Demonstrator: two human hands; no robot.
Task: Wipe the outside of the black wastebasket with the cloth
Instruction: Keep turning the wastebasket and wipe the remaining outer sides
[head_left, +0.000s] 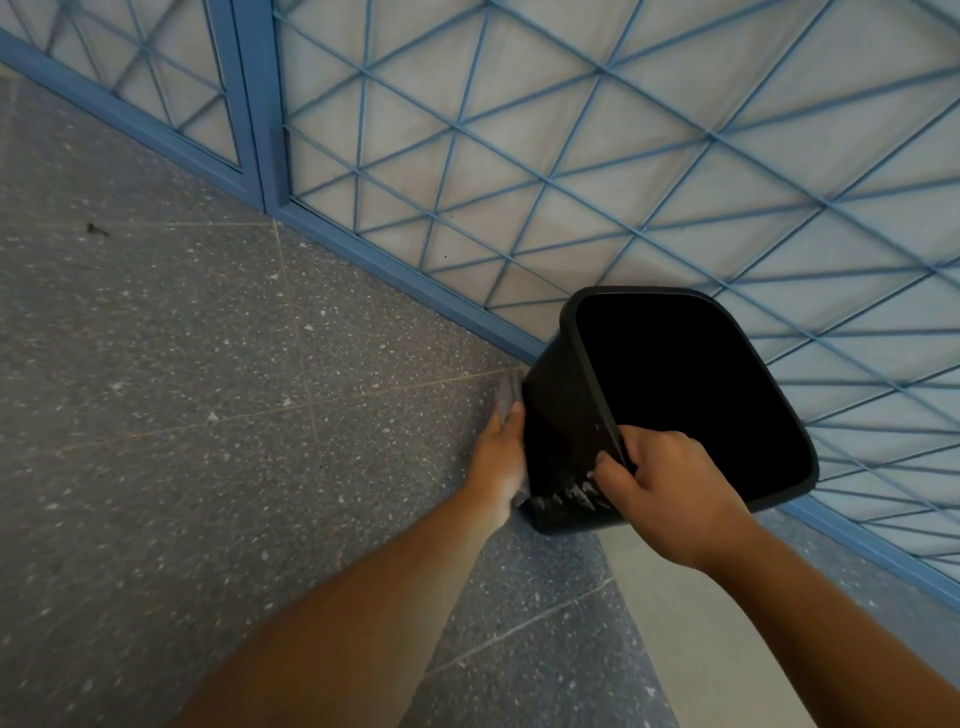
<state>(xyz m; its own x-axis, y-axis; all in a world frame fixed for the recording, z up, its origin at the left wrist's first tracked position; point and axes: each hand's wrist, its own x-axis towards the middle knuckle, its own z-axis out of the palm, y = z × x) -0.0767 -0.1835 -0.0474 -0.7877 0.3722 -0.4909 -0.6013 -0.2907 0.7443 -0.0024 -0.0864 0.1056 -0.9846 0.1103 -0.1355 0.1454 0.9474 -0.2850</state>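
Our right hand (670, 488) grips the black wastebasket (561, 415) at its near rim, tilting it; our left hand (498, 457) presses the grey cloth (506, 392) flat, fingers straight, against its left side.

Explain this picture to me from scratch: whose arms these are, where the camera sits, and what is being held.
There is no machine here. The camera is worn on a person's head and looks down, so the two bare arms are that person's own. The right hand grips the rim of a black wastebasket, holding it tilted with its dark opening facing the camera. The left hand presses a grey cloth flat against the basket's outer side, fingers straight. Below is a speckled grey floor. Behind the basket stands a blue metal grille with whitish panels.
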